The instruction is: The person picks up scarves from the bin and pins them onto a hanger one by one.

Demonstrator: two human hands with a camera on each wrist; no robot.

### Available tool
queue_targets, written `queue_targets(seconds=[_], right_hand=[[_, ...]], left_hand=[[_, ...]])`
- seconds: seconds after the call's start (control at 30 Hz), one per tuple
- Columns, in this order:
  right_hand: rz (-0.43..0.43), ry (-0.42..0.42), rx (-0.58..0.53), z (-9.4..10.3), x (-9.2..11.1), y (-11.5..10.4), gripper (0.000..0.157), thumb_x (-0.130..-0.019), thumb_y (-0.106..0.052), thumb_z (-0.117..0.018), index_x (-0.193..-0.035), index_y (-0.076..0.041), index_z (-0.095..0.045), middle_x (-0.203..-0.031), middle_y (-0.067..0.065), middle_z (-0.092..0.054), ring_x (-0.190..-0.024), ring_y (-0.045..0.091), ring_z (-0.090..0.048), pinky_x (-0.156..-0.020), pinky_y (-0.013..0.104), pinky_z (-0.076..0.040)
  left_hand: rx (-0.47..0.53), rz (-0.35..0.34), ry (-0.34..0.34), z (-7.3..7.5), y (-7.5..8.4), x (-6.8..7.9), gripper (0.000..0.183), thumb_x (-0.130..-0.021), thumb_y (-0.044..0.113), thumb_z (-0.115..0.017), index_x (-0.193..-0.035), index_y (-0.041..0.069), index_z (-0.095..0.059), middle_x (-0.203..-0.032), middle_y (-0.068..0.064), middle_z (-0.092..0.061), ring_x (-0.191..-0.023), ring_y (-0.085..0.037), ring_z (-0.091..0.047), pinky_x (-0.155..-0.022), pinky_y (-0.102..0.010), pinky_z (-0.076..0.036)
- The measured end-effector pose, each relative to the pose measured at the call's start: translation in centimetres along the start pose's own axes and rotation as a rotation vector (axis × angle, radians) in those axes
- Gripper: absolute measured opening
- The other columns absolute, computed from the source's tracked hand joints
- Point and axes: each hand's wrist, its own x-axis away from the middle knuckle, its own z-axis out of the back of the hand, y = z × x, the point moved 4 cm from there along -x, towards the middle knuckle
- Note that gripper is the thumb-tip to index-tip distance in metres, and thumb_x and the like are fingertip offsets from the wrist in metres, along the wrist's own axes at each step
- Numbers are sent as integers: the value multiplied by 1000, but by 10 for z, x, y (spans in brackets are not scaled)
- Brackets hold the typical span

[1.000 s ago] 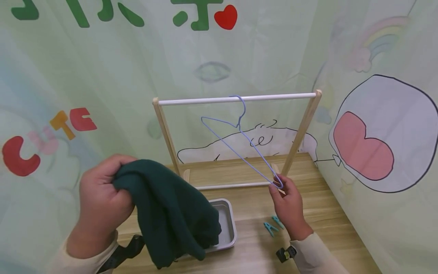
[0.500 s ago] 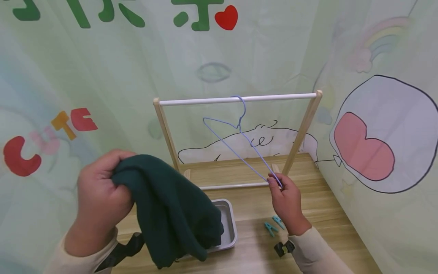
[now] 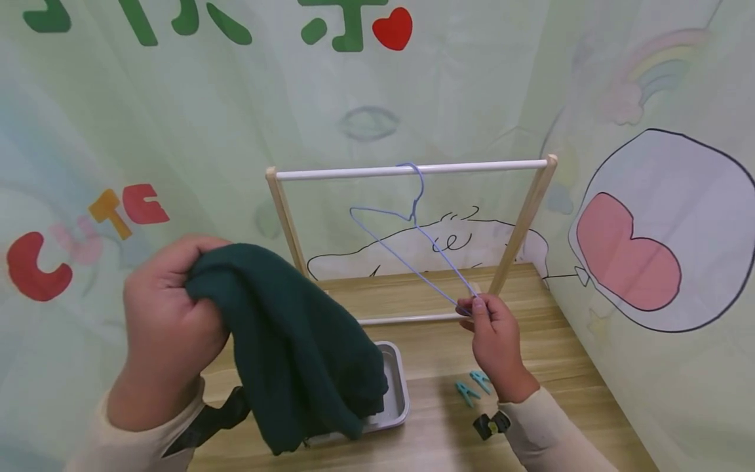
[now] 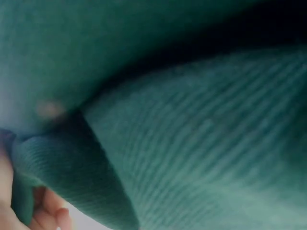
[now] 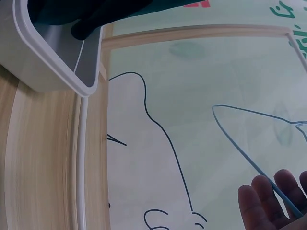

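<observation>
Hanging by its hook from the white rail (image 3: 342,173), the blue hanger (image 3: 414,211) is set up and bare; the green cloth (image 3: 295,341) is not on it. As far as the pictures show, getting the hanger onto the rail is done and the cloth is out in hand, while joining the two looks left, so I judge the work to be at an early stage. The left hand (image 3: 172,331) has its fingers curled tightly round the cloth's upper end, and the rest droops in front of the grey tray (image 3: 404,393); whether it touches the tray I cannot tell. The right hand (image 3: 497,337) pinches the hanger's near lower corner between thumb and fingers, tilting the frame. Two teal pegs, one (image 3: 467,394) just beside the other (image 3: 480,380), lie unused on the table (image 3: 436,436). Compared with a second ago, the left hand and the cloth are higher, and the right hand's fingers cover more of the hanger's corner; tray and pegs are where they were.
</observation>
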Motion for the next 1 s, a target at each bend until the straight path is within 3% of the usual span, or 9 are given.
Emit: queue_targets(seconds=[0.43, 0.73, 1.0], right_hand=[[74, 23, -84, 14, 10, -17, 31, -114, -13, -41, -107, 11, -59, -110, 26, -71, -99, 11, -75, -84, 33, -63], [150, -13, -143, 27, 24, -34, 31, -114, -9, -42, -105, 14, -62, -104, 11, -73, -99, 15, -77, -83, 35, -63], [246, -62, -289, 39, 35, -45, 30, -112, -2, -39, -102, 20, -56, -101, 4, -77, -94, 15, -79, -80, 32, -63]], left_hand=[[25, 44, -86, -11, 3, -6, 16, -96, 3, -62, -85, -1, -73, -72, 8, -63, -59, -6, -53, -60, -18, -45], [16, 211, -198, -24, 1, -5, 20, -100, 5, -56, -88, 3, -71, -71, 1, -61, -66, -17, -56, -63, -25, -46], [99, 238, -202, -36, -3, -5, 20, -102, 3, -54, -88, -1, -69, -67, -1, -61, -64, -20, -56, -63, -27, -48]])
